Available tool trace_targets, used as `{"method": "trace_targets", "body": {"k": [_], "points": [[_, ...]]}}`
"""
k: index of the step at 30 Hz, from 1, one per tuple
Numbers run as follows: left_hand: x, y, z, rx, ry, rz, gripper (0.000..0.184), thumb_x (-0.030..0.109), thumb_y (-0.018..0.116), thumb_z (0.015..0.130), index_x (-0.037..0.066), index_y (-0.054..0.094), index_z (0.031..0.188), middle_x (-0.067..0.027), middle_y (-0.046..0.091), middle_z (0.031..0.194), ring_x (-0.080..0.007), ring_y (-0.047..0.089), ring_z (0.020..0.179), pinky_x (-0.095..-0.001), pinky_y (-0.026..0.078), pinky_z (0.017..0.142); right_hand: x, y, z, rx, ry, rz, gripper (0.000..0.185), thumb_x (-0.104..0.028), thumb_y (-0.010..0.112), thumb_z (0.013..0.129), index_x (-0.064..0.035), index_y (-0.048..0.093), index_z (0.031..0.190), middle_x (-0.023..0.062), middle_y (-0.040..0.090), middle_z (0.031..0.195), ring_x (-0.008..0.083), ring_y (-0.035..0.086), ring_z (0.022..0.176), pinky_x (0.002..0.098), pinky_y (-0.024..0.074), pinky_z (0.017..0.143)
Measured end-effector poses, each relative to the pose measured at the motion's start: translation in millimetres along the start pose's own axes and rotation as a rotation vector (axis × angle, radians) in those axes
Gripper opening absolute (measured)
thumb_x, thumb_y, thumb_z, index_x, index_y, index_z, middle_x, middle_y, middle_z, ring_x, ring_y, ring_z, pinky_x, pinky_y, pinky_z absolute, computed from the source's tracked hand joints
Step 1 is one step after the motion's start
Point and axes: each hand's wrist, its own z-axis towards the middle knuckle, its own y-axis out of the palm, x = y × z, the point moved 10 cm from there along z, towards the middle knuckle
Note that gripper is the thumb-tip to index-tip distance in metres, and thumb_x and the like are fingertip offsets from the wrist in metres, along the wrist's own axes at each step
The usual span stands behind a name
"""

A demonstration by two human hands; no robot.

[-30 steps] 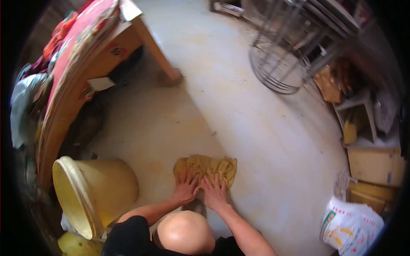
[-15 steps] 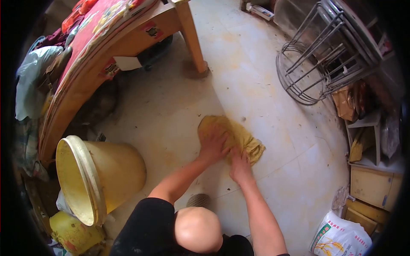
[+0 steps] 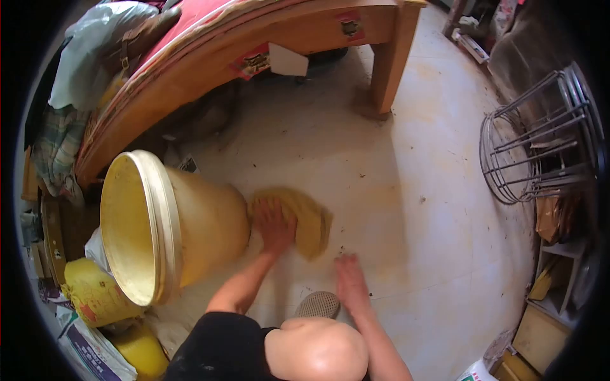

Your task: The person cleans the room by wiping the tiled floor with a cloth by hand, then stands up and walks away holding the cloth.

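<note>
A yellowish-brown cloth point(image 3: 309, 219) lies spread on the dirty tiled floor point(image 3: 438, 254), slightly smeared by motion. My left hand point(image 3: 274, 227) presses flat on its left part with the fingers spread. Apart from the cloth, my right hand point(image 3: 352, 282) is low over the floor to its lower right, fingers stretched out and holding nothing. I cannot tell whether its fingertips touch the floor. Just left of the cloth, a big cream-yellow bucket point(image 3: 213, 222) lies on its side, its mouth facing left.
A wooden bed frame point(image 3: 318, 32) with a thick leg point(image 3: 391, 70) stands ahead. At the right are a metal-rod stool point(image 3: 540, 146) and a small cabinet point(image 3: 540, 336). Yellow bags point(image 3: 95, 292) lie at lower left. My shoe point(image 3: 318, 305) is between my arms.
My left hand has moved left with the cloth, up close to the bucket. My right hand has come off the cloth. The view has shifted left.
</note>
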Motion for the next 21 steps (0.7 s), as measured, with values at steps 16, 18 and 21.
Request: {"method": "trace_targets", "body": {"k": [16,18,21], "points": [[240.9,35.0,56.4,-0.265,0.801,-0.060,0.059,0.039,0.060,0.086,0.020,0.048,0.141,-0.0173,0.032,0.154,-0.0399,0.020,0.146,-0.0713,0.006,0.111,84.5,-41.9,-20.7,-0.045,0.292,-0.200,0.070,-0.008,0.062,0.076,0.0010,0.042,0.142,0.0352,0.030,0.148,0.0539,0.030,0.136,0.0526,0.0331,0.112],[240.8,41.0,53.7,-0.223,0.884,-0.070,0.057,0.039,0.059,0.087,0.020,0.049,0.140,-0.0171,0.032,0.154,-0.0397,0.020,0.146,-0.0713,0.007,0.111,86.7,-43.7,-21.1,-0.065,0.274,-0.212,0.070,-0.008,0.062,0.076,0.0004,0.042,0.142,0.0338,0.030,0.149,0.0520,0.030,0.136,0.0530,0.0352,0.109],[226.3,30.5,119.5,-0.145,0.706,0.007,0.057,0.040,0.056,0.090,0.021,0.045,0.143,-0.0164,0.029,0.156,-0.0393,0.019,0.146,-0.0711,0.009,0.110,84.2,-50.0,-20.2,-0.105,0.284,-0.229,0.069,-0.008,0.061,0.077,-0.0006,0.041,0.143,0.0314,0.030,0.150,0.0491,0.031,0.137,0.0524,0.0377,0.106]]}}
